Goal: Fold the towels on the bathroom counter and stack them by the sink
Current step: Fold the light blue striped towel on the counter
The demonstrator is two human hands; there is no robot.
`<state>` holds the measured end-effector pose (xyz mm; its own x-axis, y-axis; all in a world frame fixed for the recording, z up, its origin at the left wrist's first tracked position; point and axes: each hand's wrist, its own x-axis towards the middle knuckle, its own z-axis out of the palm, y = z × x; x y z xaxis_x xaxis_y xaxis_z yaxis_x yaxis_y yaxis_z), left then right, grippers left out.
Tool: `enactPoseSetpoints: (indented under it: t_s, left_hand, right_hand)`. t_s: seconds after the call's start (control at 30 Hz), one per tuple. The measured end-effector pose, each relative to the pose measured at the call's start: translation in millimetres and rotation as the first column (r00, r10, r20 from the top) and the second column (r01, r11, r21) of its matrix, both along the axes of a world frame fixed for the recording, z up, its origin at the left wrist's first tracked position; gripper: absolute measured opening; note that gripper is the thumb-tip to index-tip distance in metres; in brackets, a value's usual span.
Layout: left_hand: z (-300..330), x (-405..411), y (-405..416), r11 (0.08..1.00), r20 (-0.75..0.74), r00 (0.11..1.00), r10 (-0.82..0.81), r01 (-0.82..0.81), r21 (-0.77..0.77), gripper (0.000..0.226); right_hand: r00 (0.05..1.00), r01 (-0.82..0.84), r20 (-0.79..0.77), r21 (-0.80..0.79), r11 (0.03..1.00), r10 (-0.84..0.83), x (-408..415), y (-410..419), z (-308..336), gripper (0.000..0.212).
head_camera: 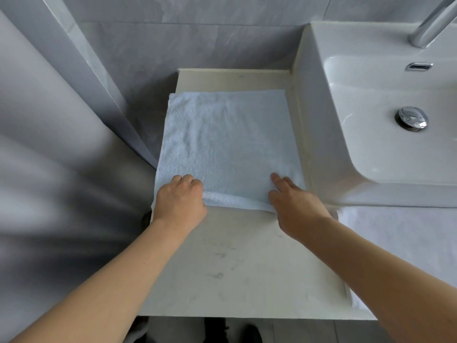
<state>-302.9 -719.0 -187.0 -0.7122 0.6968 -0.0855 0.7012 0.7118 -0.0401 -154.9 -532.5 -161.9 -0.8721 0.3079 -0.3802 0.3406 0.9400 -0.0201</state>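
We have the pale blue terry-cloth towel (227, 144) lying flat on the pale stone bathroom counter (237, 263), pressed against the left flank of the white rectangular ceramic sink (321, 120); its near edge is doubled, so we judge it already folded at least once; our left hand (179, 201) has its fingers curled onto the near left corner, though whether it pinches the cloth or only presses it we cannot tell; our right hand (294, 204) lies with fingers straight and spread, flat on the near right corner, gripping nothing.

We judge the cloth light, soft and limp, with a rough pile that will not slip under the fingers; it will sag wherever it is unsupported, so the place to take hold is the two near corners, right under our hands, lifting both together and carrying the edge away from us toward the far hem; the layers may shear apart, so a smoothing pass afterwards seems wise.

Just right of our right wrist, a second, white fluffy towel (400, 233) lies spread in front of the sink, not yet folded; the basin holds nothing but its chrome drain plug (411, 118), with the chrome tap (432, 23) rising behind it.
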Motion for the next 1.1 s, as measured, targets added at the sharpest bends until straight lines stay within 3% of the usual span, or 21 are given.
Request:
enactPoseSetpoints:
  t_s: [0.2,0.4,0.5,0.57,0.63,0.73,0.77,0.87,0.97,1.1]
  left_hand:
    - [2,32,-19,0.999,0.05,0.998,0.031,-0.03,-0.025,0.024]
    - [13,64,-43,0.987,0.177,0.983,0.055,-0.027,-0.158,0.024]
    - [24,86,-56,0.957,0.34,0.937,0.079,0.024,-0.289,0.019]
    - [32,96,-62,0.917,0.524,0.838,0.154,0.076,-0.391,0.016]
    - [43,107,-64,0.836,0.636,0.738,0.225,0.189,-0.516,0.015]
    - [57,121,-62,0.663,0.664,0.725,0.182,0.408,-0.628,0.027]
    - [60,120,-62,0.654,0.672,0.718,0.18,0.423,-0.627,0.026]
    - [67,104,-63,0.771,0.675,0.721,0.156,0.339,-0.54,0.012]
    - [69,76,-63,0.939,0.623,0.773,0.118,0.117,-0.324,0.026]
    - [55,49,-63,0.994,0.571,0.816,0.089,-0.039,-0.1,0.028]
  right_hand:
    - [0.998,0.027,-0.058,-0.055,0.998,-0.03,31,-20,-1,0.036]
    - [0.999,0.016,0.047,-0.07,0.997,-0.013,59,-40,29,0.028]
    - [0.982,0.063,0.184,-0.154,0.986,-0.034,72,-39,49,0.026]
    - [0.939,0.148,0.34,-0.263,0.953,-0.052,80,-37,61,0.034]
    - [0.844,0.179,0.537,-0.274,0.945,-0.004,87,-42,75,0.053]
    - [0.685,0.134,0.725,-0.216,0.967,0.067,96,-50,83,0.068]
    - [0.647,0.191,0.761,-0.207,0.959,0.036,98,-50,84,0.069]
    - [0.679,0.231,0.733,-0.156,0.96,-0.045,94,-42,84,0.062]
    - [0.837,0.181,0.537,-0.095,0.979,-0.103,80,-32,85,0.041]
    - [0.936,0.157,0.32,-0.01,0.988,-0.146,63,-21,77,0.031]
